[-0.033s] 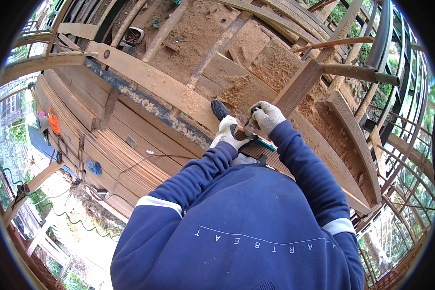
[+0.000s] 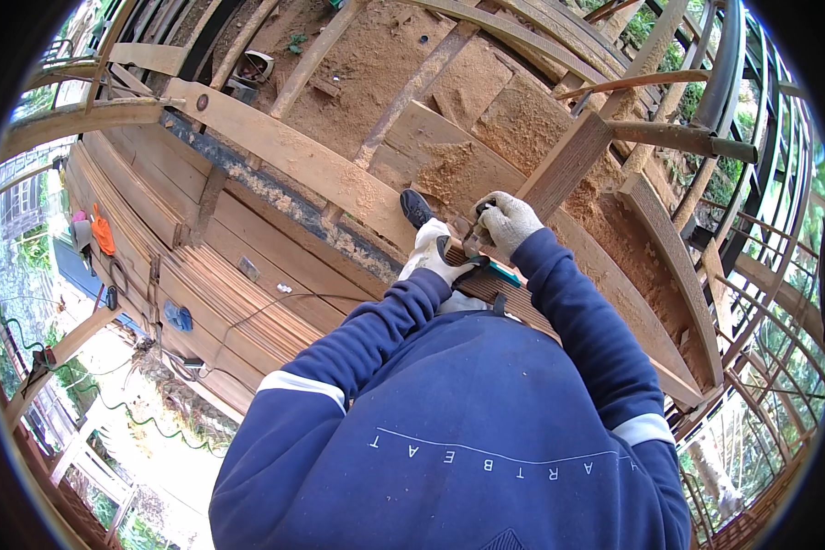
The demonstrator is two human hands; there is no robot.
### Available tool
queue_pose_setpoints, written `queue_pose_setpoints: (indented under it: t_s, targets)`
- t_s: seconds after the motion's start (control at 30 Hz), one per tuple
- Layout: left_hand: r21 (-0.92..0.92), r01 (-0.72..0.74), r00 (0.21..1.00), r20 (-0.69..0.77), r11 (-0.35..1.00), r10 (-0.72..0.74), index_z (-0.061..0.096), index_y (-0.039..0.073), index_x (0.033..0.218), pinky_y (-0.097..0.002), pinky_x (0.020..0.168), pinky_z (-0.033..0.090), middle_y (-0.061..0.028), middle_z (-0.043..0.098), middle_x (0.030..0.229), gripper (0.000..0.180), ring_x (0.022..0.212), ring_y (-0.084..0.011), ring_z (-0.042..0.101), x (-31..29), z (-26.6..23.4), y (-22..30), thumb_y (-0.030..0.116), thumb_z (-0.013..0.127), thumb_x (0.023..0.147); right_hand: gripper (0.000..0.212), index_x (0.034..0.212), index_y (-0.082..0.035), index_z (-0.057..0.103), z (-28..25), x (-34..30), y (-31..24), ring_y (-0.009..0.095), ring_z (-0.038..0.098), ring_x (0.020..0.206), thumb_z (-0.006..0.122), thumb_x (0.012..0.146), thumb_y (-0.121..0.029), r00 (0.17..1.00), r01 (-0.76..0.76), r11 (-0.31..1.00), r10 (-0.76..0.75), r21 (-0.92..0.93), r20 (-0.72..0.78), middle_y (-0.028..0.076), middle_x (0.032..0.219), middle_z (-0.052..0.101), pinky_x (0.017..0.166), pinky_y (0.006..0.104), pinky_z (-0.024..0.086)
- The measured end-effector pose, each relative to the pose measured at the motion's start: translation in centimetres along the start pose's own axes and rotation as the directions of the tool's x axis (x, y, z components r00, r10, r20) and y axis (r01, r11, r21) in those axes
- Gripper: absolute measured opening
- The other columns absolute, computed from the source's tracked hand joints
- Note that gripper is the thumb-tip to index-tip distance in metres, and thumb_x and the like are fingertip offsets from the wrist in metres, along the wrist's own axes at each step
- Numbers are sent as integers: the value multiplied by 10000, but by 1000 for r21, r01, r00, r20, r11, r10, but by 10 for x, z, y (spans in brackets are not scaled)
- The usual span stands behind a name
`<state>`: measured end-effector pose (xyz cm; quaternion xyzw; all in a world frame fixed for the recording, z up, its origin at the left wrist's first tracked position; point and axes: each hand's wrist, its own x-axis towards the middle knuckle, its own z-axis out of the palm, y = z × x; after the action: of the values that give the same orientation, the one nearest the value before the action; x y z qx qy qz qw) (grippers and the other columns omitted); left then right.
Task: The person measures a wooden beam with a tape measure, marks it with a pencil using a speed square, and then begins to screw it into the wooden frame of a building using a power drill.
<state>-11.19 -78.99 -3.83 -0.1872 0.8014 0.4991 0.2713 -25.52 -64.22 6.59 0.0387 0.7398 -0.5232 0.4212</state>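
Note:
My right hand (image 2: pixel 507 223), in a pale work glove, is closed with its fingers curled. Just below its fingertips shows a small greyish, blade-like piece (image 2: pixel 473 244), too small to name. Close by on the left, my left hand (image 2: pixel 428 255), also gloved, has its fingers bent around something dark that I cannot make out. A teal strip with a black end (image 2: pixel 500 271) lies between the left hand and my right sleeve. Beneath both hands is a grooved brown board (image 2: pixel 533 312), partly hidden by my body. A dark shoe (image 2: pixel 416 208) shows just beyond the left hand.
A long plank (image 2: pixel 293 151) dusted with sawdust runs beyond my hands, alongside a dark beam (image 2: pixel 275 188). Stacked boards (image 2: pixel 247 298) lie to the left, with a cable across them. At the right, a wooden post (image 2: pixel 568 165) and curved timbers (image 2: pixel 678 266) stand close to my arm.

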Motion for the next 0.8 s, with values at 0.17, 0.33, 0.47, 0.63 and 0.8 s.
queue_pose_setpoints:
  t_s: [0.17, 0.33, 0.47, 0.63, 0.8]
  targets:
    - [13, 26, 1000, 7, 1000, -26, 436, 25, 1322, -332, 1060, 383, -155, 507, 1310, 756, 1255, -290, 481, 1, 0, -3, 215, 828, 705, 199, 974, 11, 624, -2, -7, -13, 199, 635, 676, 505, 889, -125, 1000, -22, 995, 23, 94, -16, 112, 761, 649, 654, 321, 524]
    - [19, 54, 998, 15, 998, -54, 443, 24, 1318, -332, 1062, 382, -160, 510, 1307, 753, 1254, -294, 482, 1, 2, -3, 231, 828, 705, 197, 985, -1, 627, 3, -2, 0, 206, 651, 693, 506, 891, -126, 994, 75, 992, -83, -100, -73, 124, 781, 663, 666, 320, 528]
    - [25, 102, 995, 13, 995, -102, 426, 27, 1343, -331, 1078, 369, -163, 497, 1334, 786, 1278, -293, 466, 0, -1, 0, 245, 831, 706, 198, 1018, 7, 605, 6, -2, 3, 143, 626, 695, 476, 880, -52, 996, 78, 986, -83, -150, -27, 75, 814, 644, 658, 278, 527]
    - [37, 88, 996, -10, 995, -88, 432, 25, 1331, -332, 1065, 379, -161, 507, 1317, 764, 1260, -290, 478, 2, 3, -4, 227, 829, 710, 196, 1004, -11, 628, 2, -1, 3, 197, 652, 680, 497, 891, -102, 1000, 29, 997, -29, -65, 0, 115, 771, 663, 649, 319, 530]
    - [6, 8, 1000, -17, 1000, -8, 452, 21, 1296, -343, 1045, 395, -154, 529, 1269, 718, 1211, -293, 506, 3, 4, -6, 212, 824, 712, 217, 1030, -16, 625, -18, -27, -41, 128, 592, 620, 463, 890, -46, 999, -49, 956, 52, 289, -3, 75, 767, 640, 585, 277, 511]
